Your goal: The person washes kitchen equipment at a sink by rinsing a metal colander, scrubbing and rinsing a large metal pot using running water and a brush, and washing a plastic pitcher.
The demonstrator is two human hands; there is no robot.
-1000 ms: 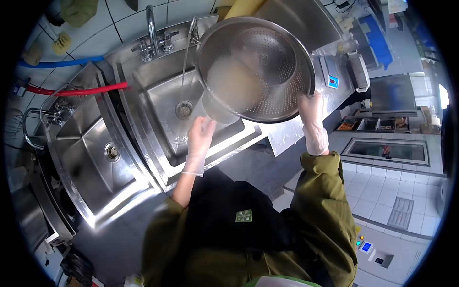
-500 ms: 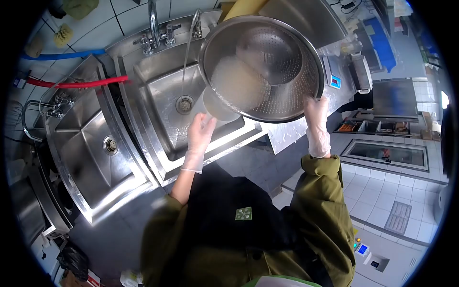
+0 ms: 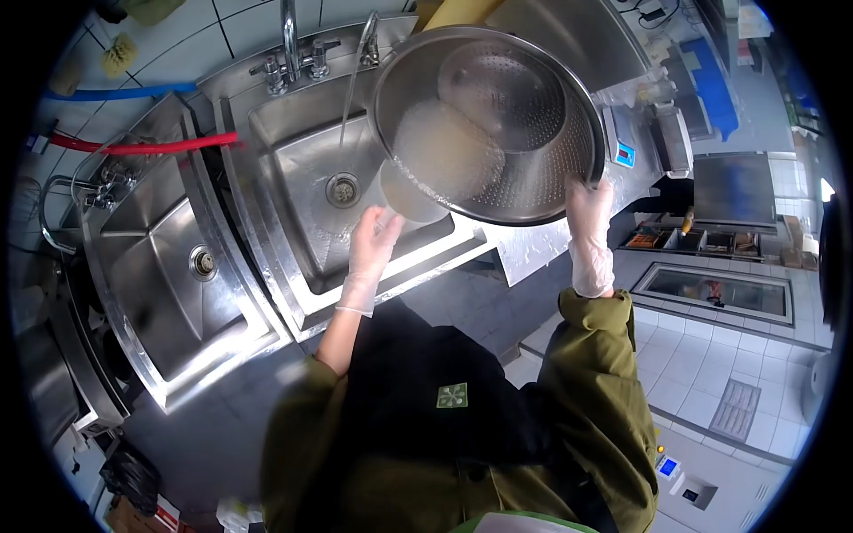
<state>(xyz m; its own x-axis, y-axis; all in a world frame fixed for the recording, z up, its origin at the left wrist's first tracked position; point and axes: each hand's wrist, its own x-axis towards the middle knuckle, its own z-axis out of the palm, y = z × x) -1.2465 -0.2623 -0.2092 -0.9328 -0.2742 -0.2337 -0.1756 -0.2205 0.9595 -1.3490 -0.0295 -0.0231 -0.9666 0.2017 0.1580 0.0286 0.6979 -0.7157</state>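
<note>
My right hand, in a clear glove, is closed on the rim of a large steel colander. The colander tilts down to the left, with a mass of small pale grains gathered on its low side. Below that low rim is a whitish translucent container, which my left hand, also gloved, grips from the near side. The grains reach the rim above the container's mouth. How full the container is cannot be made out.
Behind the container is a steel sink with a thin stream of water running from a tap. A second sink stands to the left, near a red hose. A scale sits right of the colander.
The view has shifted slightly. Both hands keep their grips, and the colander and container stay in nearly the same position.
</note>
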